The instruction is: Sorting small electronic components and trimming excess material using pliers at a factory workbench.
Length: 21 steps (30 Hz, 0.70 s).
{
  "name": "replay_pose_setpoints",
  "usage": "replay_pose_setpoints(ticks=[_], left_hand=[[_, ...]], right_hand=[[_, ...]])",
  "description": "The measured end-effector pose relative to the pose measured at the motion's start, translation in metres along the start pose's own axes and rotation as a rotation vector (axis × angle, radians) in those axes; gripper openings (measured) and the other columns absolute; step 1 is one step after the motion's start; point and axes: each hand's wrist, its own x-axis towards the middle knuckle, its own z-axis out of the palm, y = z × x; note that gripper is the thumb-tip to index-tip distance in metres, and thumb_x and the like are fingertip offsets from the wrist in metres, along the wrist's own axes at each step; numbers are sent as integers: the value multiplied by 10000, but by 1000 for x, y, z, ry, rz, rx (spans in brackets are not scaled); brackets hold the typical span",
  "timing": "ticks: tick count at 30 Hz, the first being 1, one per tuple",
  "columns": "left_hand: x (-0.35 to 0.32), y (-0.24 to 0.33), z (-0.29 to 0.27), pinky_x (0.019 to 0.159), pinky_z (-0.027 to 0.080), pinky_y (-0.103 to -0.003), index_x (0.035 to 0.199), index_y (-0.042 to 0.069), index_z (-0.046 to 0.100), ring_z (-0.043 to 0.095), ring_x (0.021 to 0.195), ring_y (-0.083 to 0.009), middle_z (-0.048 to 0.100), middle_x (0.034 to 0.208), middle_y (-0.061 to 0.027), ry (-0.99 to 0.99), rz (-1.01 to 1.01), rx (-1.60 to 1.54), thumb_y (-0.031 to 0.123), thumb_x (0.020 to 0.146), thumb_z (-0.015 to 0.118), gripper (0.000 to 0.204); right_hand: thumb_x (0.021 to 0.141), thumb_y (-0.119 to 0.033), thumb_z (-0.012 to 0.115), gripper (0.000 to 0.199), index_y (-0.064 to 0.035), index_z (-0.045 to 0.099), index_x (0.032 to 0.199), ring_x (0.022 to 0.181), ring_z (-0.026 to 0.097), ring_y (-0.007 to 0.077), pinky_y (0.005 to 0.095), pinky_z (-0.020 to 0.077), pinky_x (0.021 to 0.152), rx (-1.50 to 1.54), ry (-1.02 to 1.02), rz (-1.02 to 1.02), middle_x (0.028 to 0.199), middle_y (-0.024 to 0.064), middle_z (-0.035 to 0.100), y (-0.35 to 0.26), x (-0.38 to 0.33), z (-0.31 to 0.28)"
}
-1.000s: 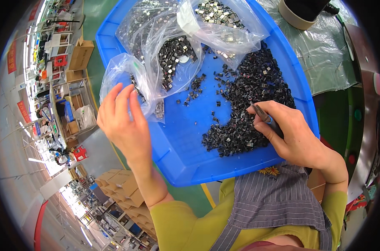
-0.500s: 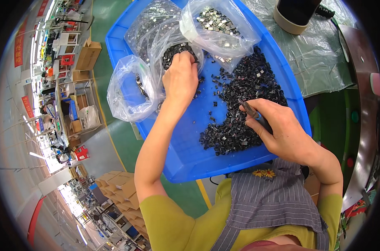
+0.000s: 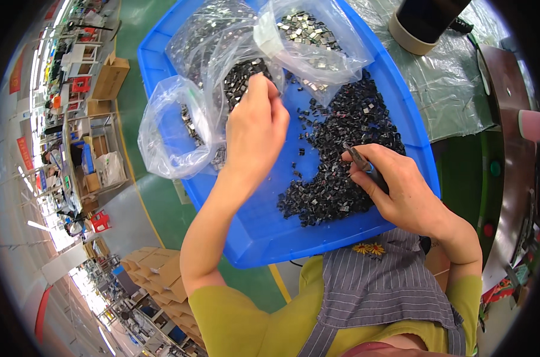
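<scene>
My left hand [image 3: 257,131] is over the mouth of a clear plastic bag holding small black pieces [image 3: 240,80]. Its fingers are curled together, and whatever they pinch is hidden. My right hand [image 3: 401,187] is closed around small pliers [image 3: 360,160] with a dark metal tip and a dark handle, pointing up and to the left. Beneath them a heap of loose small black pieces [image 3: 329,193] spreads over the right side of a blue plastic tray [image 3: 252,229].
Another clear bag [image 3: 308,30] with silvery square pieces lies at the tray's far end. An open clear bag [image 3: 175,131] rests over the left rim. At the far right a dark cylinder in a beige ring [image 3: 410,35] stands on a plastic-covered surface. Cardboard boxes [image 3: 160,271] are stacked lower left.
My left hand has drawn back a little from the bag of black pieces, toward me, uncovering more of them. My right hand stays almost in place, still gripping the pliers.
</scene>
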Motion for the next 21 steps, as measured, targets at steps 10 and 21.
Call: replay_pose_setpoints(ticks=[10, 21], left_hand=[[-59, 53, -23, 565, 485, -203, 1183, -10, 513, 605, 675, -65, 652, 881, -91, -205, -159, -879, -57, 946, 559, 246], [-63, 50, -14, 558, 532, -226, 1325, -22, 464, 650, 744, -108, 654, 957, -123, -246, 4, -764, -76, 943, 548, 394]], right_hand=[[826, -10, 684, 425, -17, 520, 1218, 942, 556, 345, 431, 452, 823, -100, -137, 32, 996, 144, 582, -5, 6, -1], [883, -53, 663, 459, -7, 474, 1298, 976, 542, 336, 424, 435, 880, 41, -148, 6, 1026, 149, 553, -7, 8, 0]])
